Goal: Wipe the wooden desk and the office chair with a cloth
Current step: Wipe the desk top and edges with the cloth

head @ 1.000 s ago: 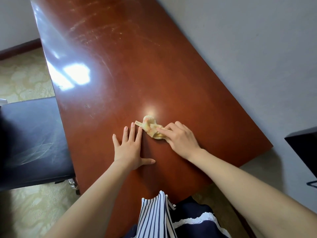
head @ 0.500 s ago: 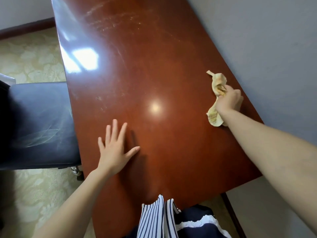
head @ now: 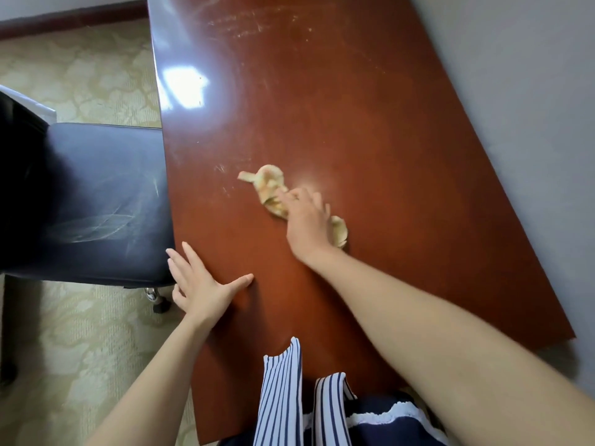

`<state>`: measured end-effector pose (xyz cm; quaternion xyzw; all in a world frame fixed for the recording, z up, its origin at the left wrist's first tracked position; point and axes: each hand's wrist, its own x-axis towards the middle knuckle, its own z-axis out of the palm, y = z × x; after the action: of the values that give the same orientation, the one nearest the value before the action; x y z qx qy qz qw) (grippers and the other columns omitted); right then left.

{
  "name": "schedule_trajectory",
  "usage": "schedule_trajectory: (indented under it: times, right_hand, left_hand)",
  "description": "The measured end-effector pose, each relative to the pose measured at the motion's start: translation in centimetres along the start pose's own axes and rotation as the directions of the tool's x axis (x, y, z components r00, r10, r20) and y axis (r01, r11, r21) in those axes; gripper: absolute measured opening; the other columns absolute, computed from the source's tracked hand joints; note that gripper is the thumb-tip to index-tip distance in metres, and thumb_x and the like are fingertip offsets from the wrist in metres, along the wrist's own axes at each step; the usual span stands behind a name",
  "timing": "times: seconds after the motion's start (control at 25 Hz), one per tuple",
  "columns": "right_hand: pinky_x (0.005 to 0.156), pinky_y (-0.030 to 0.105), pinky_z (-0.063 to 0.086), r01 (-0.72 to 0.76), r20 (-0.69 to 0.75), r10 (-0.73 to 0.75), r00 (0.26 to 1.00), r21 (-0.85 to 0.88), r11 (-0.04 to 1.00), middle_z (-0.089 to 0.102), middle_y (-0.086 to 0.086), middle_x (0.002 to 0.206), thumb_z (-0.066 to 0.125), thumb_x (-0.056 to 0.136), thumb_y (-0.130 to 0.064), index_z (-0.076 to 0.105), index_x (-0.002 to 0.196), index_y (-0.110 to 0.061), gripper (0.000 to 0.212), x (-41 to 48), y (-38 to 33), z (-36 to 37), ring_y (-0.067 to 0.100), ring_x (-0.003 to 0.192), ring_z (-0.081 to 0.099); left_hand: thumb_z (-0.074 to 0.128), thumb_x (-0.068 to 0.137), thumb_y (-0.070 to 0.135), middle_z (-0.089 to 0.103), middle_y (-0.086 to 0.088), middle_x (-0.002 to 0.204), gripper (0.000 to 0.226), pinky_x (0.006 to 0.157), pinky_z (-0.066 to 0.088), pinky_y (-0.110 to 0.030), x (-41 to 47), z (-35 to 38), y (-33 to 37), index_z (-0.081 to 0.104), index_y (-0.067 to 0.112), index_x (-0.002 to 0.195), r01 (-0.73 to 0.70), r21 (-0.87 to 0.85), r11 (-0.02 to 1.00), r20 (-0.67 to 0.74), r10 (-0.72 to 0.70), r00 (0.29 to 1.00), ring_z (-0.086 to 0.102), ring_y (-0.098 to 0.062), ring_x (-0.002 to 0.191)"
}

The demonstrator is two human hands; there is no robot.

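The glossy reddish-brown wooden desk [head: 354,107] runs away from me along the wall. A crumpled yellowish cloth [head: 269,185] lies on its middle. My right hand [head: 306,220] lies flat on the cloth with fingers stretched out, pressing it to the wood; cloth shows ahead of the fingers and behind the palm. My left hand [head: 203,284] rests flat on the desk's left edge, fingers spread. The black leather office chair [head: 96,204] stands left of the desk, its seat against the desk's edge, with pale scuff marks on it.
A grey wall [head: 515,91] borders the desk's right side. Patterned beige carpet [head: 80,75] covers the floor on the left. A chair caster [head: 157,300] shows under the seat. My striped and navy clothing [head: 289,397] meets the desk's near end.
My right hand swept the cloth from the desk's right edge back to the middle and flattened out on it. My left hand slid left to the desk's edge.
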<state>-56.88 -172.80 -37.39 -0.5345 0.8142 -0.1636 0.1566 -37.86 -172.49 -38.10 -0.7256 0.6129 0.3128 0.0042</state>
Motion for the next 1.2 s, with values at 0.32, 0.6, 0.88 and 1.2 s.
schedule_trajectory:
  times: [0.32,0.6,0.88,1.2]
  right_hand:
    - [0.073,0.035,0.038,0.453,0.141,-0.453,0.880,0.034,0.891,0.063,0.000,0.113,0.056,0.083,-0.002,0.059,0.126,-0.023,0.048,-8.4,-0.9,0.5,0.027,0.091,0.052]
    - [0.063,0.039,0.048,0.264,-0.040,-0.270,0.962,-0.121,0.957,0.067,-0.002,0.104,0.072,0.075,-0.001,0.065,0.119,-0.024,0.050,-8.8,7.1,-3.0,0.029,0.077,0.056]
    - [0.073,0.034,0.039,-0.193,-0.131,0.176,0.976,-0.133,0.972,0.052,-0.002,0.120,0.043,0.096,-0.010,0.048,0.134,-0.033,0.044,-0.9,6.1,-3.3,0.023,0.100,0.043]
    - [0.089,0.040,0.035,0.087,0.108,-0.055,0.993,-0.313,0.946,0.044,0.009,0.128,0.033,0.095,-0.005,0.036,0.141,-0.021,0.049,5.7,-5.8,-0.1,0.032,0.113,0.040]
  left_hand:
    - [0.085,0.054,0.051,-0.030,-0.007,0.153,0.140,0.113,0.006,-0.048,0.2,-0.7,-0.3,-0.016,0.028,0.148,-0.049,0.013,0.999,0.104,0.047,0.993,-0.021,-0.018,0.143]
    - [0.084,0.052,0.057,-0.038,-0.009,0.149,0.147,0.113,0.007,-0.047,0.1,-1.1,-0.2,-0.026,0.031,0.144,-0.064,0.066,0.996,0.184,0.051,0.982,-0.026,-0.021,0.141]
    - [0.081,0.053,0.062,-0.044,-0.014,0.144,0.148,0.112,0.007,-0.050,0.2,-1.3,0.3,-0.034,0.028,0.140,-0.074,0.111,0.991,0.241,0.045,0.970,-0.031,-0.026,0.139]
    - [0.068,0.048,0.081,-0.050,-0.014,0.139,0.149,0.111,0.003,-0.055,0.3,-1.9,0.7,-0.042,0.029,0.134,-0.051,0.092,0.994,0.337,0.017,0.941,-0.038,-0.028,0.135]
